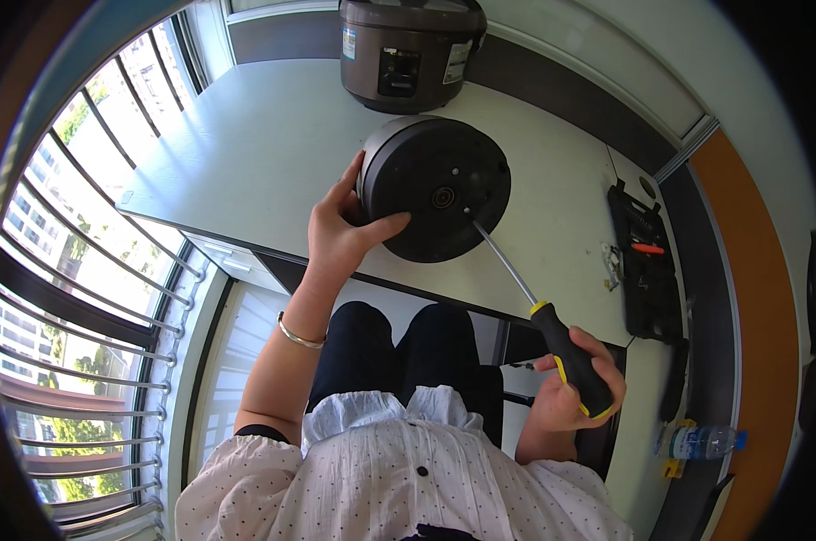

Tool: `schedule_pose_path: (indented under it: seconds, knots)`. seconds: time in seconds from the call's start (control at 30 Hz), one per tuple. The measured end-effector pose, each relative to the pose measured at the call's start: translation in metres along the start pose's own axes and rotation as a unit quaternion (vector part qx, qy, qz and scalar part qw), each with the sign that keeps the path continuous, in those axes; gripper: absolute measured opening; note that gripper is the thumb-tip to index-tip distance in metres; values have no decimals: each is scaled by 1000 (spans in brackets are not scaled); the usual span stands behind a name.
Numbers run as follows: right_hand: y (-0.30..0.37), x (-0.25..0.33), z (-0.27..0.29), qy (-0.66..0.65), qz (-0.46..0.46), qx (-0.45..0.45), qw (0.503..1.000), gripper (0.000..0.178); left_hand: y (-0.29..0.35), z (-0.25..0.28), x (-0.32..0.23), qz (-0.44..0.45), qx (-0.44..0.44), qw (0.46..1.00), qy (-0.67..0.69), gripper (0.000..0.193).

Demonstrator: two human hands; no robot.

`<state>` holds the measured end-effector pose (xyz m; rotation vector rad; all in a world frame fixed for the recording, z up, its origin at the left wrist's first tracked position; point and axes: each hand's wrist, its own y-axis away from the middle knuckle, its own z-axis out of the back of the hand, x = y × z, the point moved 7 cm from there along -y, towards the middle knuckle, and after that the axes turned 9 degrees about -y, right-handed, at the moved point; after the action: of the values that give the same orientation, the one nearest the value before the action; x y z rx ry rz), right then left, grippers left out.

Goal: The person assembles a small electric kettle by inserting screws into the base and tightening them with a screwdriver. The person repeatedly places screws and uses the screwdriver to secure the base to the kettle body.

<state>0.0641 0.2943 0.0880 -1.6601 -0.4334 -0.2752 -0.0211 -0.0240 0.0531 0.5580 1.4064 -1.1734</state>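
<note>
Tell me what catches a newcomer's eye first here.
Probably the round black-faced object, tilted up near the centre in the left hand, and the black-and-yellow screwdriver in the right hand, its tip at that black face. Then, perhaps, the brown rice cooker at the back of the pale table and the bright barred window on the left.
</note>
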Motion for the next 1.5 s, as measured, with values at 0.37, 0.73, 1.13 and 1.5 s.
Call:
schedule_pose_path:
  seconds: [0.37, 0.73, 1.13, 1.5]
  knots:
    - [0, -4, -2, -10, 5, 8, 1000, 48, 2, -1, -5, 0, 3, 1000, 12, 89]
    - [-1, -3, -1, -12, 2, 6, 1000, 47, 2, -1, -6, 0, 7, 1000, 5, 90]
    - [-3, -6, 4, -12, -65, -36, 997, 46, 1, 0, -4, 6, 8, 1000, 1, 90]
    - [-2, -2, 4, -6, -19, -31, 999, 47, 1, 0, -2, 0, 5, 1000, 1, 89]
